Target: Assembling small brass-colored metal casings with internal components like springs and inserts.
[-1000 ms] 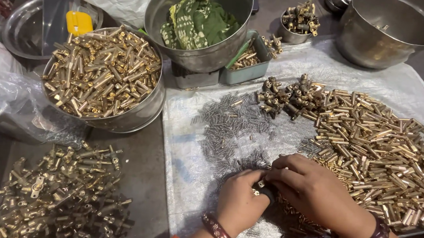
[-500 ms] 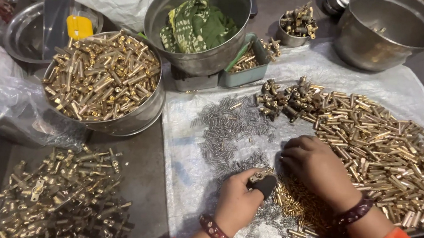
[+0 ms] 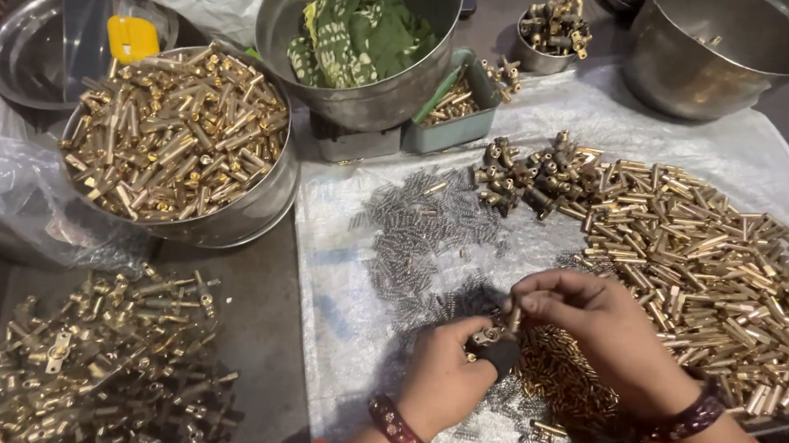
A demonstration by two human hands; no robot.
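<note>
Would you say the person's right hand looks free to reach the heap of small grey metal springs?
Probably not at once: the right hand is pinching a small brass piece, though nothing blocks the grey springs nearby.

The tubes (image 3: pixel 716 262) at the right of the frame look like shiny brass, and the same metal fills the steel bowl (image 3: pixel 228 224) at the upper left. The small springs (image 3: pixel 422 223) in the centre are dull grey metal. They lie on a thin, wrinkled sheet (image 3: pixel 333 310), probably plastic. The green cloth (image 3: pixel 357 29) at the top is matt.
</note>
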